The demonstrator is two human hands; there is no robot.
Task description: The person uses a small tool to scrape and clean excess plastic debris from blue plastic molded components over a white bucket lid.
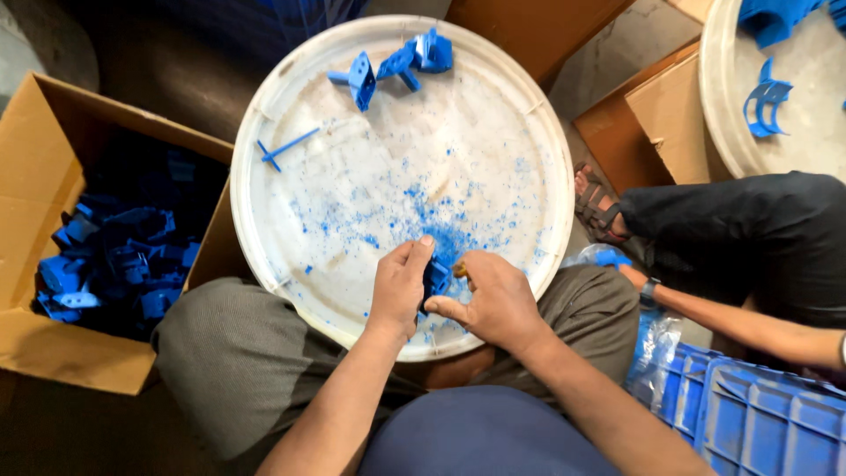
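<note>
As blue shavings scatter over a round white lid (291,97), the left hand (401,286) and right hand (495,300) both grip one small blue part (435,277) at the lid's near edge; more parts (392,66) lie at its far edge.

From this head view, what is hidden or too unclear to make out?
- Blue part: mostly covered by left hand and right hand; shape unclear.
- Small object at the right fingertips: too small.
- Cardboard box contents: in shadow.
- Second white tray: cut off by frame edge.
</note>
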